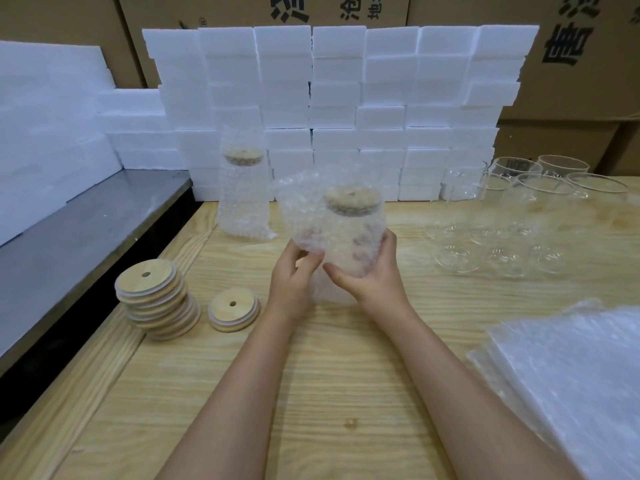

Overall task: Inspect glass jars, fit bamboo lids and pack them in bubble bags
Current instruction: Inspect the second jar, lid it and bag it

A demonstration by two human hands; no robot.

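Glass jar point(353, 233) in bubble bag point(299, 206), likely fragile, slippery: gripped low by right hand point(374, 271), bag pinched by left hand point(294, 277).

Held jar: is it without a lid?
No, a bamboo lid sits on the jar inside the bubble bag held by the left hand and right hand.

We are in a packing room or small warehouse. Brown cartons point(571, 95) with printed characters are piled behind, up to the top edge. In front of them white foam blocks point(339, 98) are stacked like a wall. On the wood table point(339, 393) packing goods lie in quantity: open glass jars point(512, 216) at the right, stacked bamboo lids point(156, 299) at the left, and a pile of bubble bags point(571, 375) near the right edge.
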